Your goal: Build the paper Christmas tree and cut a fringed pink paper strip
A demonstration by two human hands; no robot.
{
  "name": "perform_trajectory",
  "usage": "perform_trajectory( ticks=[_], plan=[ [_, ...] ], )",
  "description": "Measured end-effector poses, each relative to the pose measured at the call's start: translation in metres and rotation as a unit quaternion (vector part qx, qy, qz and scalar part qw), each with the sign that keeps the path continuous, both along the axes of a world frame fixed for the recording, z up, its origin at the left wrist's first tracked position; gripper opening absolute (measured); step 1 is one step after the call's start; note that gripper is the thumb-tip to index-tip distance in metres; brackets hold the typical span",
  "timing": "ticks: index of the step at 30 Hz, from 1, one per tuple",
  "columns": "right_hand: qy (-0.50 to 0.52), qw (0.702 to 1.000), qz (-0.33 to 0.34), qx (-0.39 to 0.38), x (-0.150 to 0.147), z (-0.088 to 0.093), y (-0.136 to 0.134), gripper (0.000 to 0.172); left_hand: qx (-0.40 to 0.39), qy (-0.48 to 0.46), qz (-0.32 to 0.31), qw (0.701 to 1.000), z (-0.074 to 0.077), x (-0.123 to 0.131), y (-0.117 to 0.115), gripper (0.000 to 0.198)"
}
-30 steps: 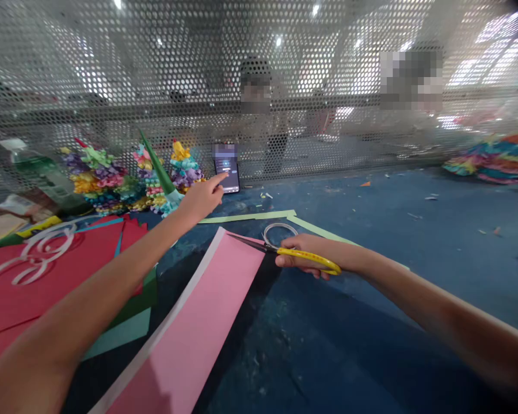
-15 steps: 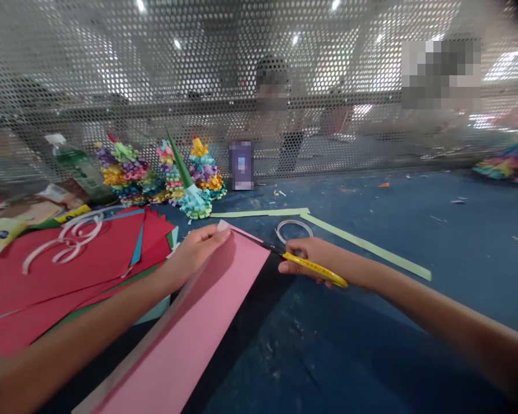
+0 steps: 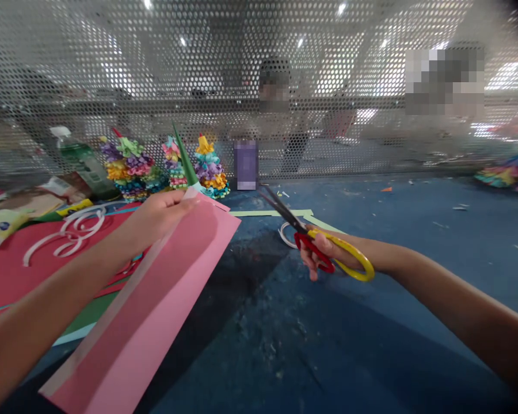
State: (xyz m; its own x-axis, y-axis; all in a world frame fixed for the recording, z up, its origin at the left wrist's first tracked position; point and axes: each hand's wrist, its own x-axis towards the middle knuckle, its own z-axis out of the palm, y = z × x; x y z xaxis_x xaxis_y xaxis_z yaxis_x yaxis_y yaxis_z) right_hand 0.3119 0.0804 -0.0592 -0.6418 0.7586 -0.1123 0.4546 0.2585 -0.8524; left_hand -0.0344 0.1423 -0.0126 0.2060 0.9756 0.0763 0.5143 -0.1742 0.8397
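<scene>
My left hand [image 3: 159, 214] pinches the far corner of a long pink paper sheet [image 3: 155, 305] and holds it lifted off the blue table [image 3: 371, 299]. A white strip runs along the sheet's left edge. My right hand [image 3: 328, 253] grips scissors [image 3: 315, 241] with one red and one yellow handle loop. The blades are parted and point up and away to the left, apart from the pink sheet.
Red and green paper sheets [image 3: 34, 270] with white curled strips [image 3: 69, 230] lie at left. Several small coloured paper trees [image 3: 129, 169], a bottle [image 3: 84, 164] and a phone [image 3: 246, 165] stand by the perforated metal screen [image 3: 259, 86]. Light green strips [image 3: 267, 213] lie behind the scissors. People sit beyond the screen.
My left hand drew back from the phone, took the pink sheet's far corner and raised it leftward. My right hand lifted the scissors and opened the blades.
</scene>
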Motion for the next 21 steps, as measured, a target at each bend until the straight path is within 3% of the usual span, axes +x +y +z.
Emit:
perform_trajectory(
  ticks=[3, 6, 11, 13, 15, 18, 21],
  plan=[
    [0.081, 0.991, -0.101, -0.029, -0.018, -0.009, 0.0, 0.059, 0.038, 0.051, -0.034, 0.997, 0.003, 0.006, -0.012, 0.031],
    [0.176, 0.957, -0.224, -0.056, -0.05, -0.021, -0.011, 0.049, 0.066, 0.079, -0.047, 0.994, -0.002, 0.02, -0.03, 0.035],
    [0.294, 0.907, -0.278, -0.118, -0.087, -0.031, -0.036, 0.028, 0.078, 0.087, -0.068, 0.991, -0.011, 0.037, -0.051, 0.033],
    [0.301, 0.9, -0.298, -0.1, -0.091, -0.028, -0.04, 0.026, 0.031, 0.049, -0.089, 0.994, -0.013, 0.04, -0.052, 0.032],
    [0.291, 0.898, -0.324, -0.063, -0.09, -0.022, -0.041, 0.027, -0.066, -0.015, -0.097, 0.993, -0.014, 0.04, -0.052, 0.034],
    [0.268, 0.897, -0.353, -0.002, -0.084, -0.01, -0.038, 0.03, -0.241, -0.118, -0.091, 0.959, -0.017, 0.041, -0.05, 0.039],
    [0.242, 0.897, -0.365, 0.057, -0.078, -0.001, -0.034, 0.031, -0.333, -0.162, -0.078, 0.926, -0.024, 0.044, -0.053, 0.038]
  ],
)
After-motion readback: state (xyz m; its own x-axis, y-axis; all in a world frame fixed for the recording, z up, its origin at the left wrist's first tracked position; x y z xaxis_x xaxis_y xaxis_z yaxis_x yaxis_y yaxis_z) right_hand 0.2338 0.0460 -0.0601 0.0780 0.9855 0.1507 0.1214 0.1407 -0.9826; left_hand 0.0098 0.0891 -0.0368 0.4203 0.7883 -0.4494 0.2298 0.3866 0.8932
